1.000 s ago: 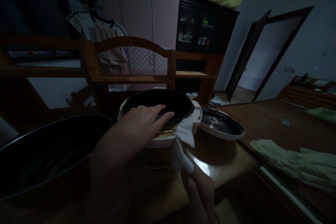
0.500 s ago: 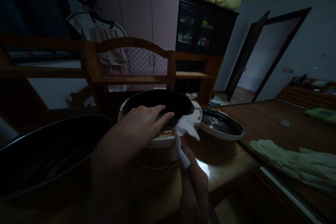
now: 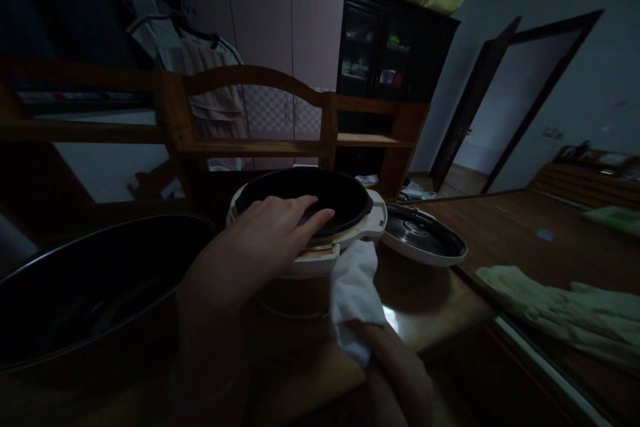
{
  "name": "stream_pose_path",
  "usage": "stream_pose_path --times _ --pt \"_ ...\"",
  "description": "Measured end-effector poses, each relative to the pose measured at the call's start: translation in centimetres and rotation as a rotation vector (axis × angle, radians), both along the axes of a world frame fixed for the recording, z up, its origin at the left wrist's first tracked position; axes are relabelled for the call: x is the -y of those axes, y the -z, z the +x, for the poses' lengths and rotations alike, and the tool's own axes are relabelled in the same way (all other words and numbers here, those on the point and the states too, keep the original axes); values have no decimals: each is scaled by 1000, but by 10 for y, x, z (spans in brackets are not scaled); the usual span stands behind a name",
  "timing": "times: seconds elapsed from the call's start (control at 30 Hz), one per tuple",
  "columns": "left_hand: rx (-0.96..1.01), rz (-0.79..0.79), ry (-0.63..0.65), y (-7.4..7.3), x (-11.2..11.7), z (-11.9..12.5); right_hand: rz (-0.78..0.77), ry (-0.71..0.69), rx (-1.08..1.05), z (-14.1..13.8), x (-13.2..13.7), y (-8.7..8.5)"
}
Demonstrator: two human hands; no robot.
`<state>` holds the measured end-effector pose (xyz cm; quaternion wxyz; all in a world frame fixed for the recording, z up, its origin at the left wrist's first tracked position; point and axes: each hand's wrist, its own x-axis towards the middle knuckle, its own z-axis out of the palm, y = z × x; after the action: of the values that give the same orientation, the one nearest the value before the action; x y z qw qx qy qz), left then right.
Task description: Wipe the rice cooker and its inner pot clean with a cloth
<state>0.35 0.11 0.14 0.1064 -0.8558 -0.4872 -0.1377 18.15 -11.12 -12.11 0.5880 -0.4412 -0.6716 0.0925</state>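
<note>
A white-bodied cooker point(image 3: 307, 270) with a dark, round interior stands on the table in front of me. My left hand point(image 3: 275, 230) lies over its near left rim, thumb and fingers spread toward the opening; whether it presses on the rim I cannot tell. In my right hand point(image 3: 393, 353) is a crumpled white cloth point(image 3: 356, 283), held just below the cooker's side handle point(image 3: 377, 217). The cloth's upper end is close to the cooker's front right side. Beside the cooker, on the right, a round lid point(image 3: 425, 237) rests with its metal inner side up.
At the left is a large dark pot point(image 3: 100, 280). The wooden table point(image 3: 450, 310) carries these things. A wooden headboard-like frame point(image 3: 250, 147) rises behind. To the right, a pale green cloth point(image 3: 550, 300) lies on a brown surface point(image 3: 505, 227).
My right hand has moved down and to the right with the white cloth, away from the handle. My left hand stays over the rim.
</note>
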Motion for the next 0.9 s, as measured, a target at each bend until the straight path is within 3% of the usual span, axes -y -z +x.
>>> stream_pose_path --times 0.27,0.43,0.63,0.73,0.9 --pt "-150 103 51 3 -1 -3 87 133 -109 7 1 2" --pt "-153 63 72 1 -10 -4 127 209 -197 20 -20 -13" --pt "71 4 4 -6 -17 2 221 93 -75 14 -33 -39" --pt "142 -21 26 -12 -13 5 228 -2 133 3 -36 -49" --pt "207 -136 19 -16 -11 4 399 -224 493 -14 -45 -67"
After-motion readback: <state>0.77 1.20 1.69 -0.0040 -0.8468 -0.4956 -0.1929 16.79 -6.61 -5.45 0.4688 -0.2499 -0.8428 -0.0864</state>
